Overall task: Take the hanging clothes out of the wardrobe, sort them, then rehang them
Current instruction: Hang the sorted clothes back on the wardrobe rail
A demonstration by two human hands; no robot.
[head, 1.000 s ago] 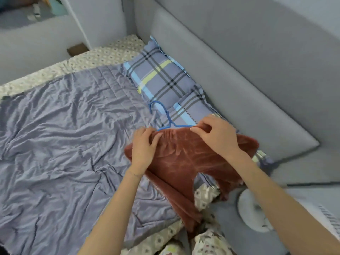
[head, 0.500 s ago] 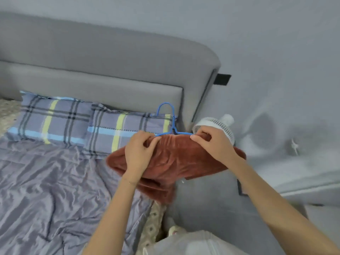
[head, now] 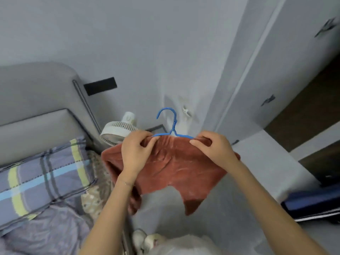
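The rust-red garment (head: 176, 166) hangs on a blue hanger (head: 172, 124), held up in the air in front of the person, between the bed and the wardrobe doors (head: 294, 70). The left hand (head: 137, 153) pinches the cloth at the garment's left shoulder and the right hand (head: 213, 150) pinches it at the right shoulder, each with fingers curled over the top edge. The hanger's arms are buried in the cloth, so only its hook and neck show. The garment's lower left part is hidden behind the left forearm, and what kind of garment it is cannot be told.

Half a second ago the garment was in front of the headboard (head: 36, 107) and the plaid pillow (head: 42, 179). Now both lie to the garment's left, the hook stands against the bare wall, and the wardrobe doors have come into view to its right. The grip of both hands is the same.

A white fan (head: 117, 132) sits just behind the garment's upper left, partly covered by it. A black patch (head: 100, 86) on the wall, above and left of the garment, is too blurred to read. A dark blue thing (head: 312, 205) to the lower right is cut off by the frame edge
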